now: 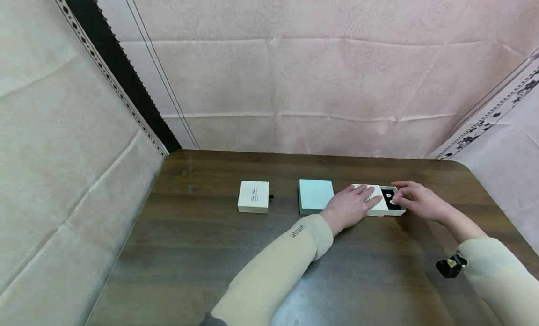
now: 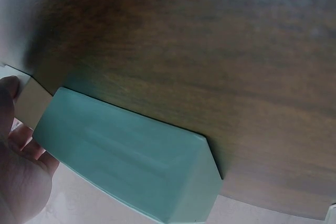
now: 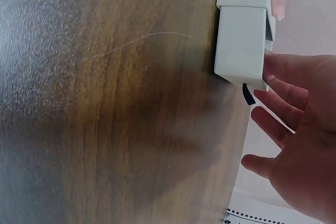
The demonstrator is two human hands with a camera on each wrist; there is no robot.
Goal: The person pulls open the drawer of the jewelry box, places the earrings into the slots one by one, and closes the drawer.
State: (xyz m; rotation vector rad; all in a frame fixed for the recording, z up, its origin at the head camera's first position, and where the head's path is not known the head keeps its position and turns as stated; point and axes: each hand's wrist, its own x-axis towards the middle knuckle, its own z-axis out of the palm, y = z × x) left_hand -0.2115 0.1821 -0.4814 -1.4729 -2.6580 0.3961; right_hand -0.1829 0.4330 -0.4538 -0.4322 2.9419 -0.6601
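In the head view a white drawer-style jewelry box (image 1: 373, 212) stands right of centre, its drawer (image 1: 396, 213) slid out to the right. Black lining (image 1: 385, 200) in the drawer carries small white ornaments that look like stud earrings (image 1: 389, 195). My left hand (image 1: 347, 206) rests across the box's cover, fingers laid over its top. At the drawer, my right hand (image 1: 417, 202) pinches one earring between thumb and forefinger, other fingers held away. The right wrist view shows the drawer's outside wall (image 3: 240, 43) and a black pull tab (image 3: 249, 94); the earring is hidden there.
A turquoise box (image 1: 316, 194) stands just left of the white one, close to my left hand. Farther left is another white box (image 1: 253, 196) with lettering and a black tab. The brown wooden table (image 1: 202, 251) meets pale patterned cloth (image 1: 316, 83) behind.
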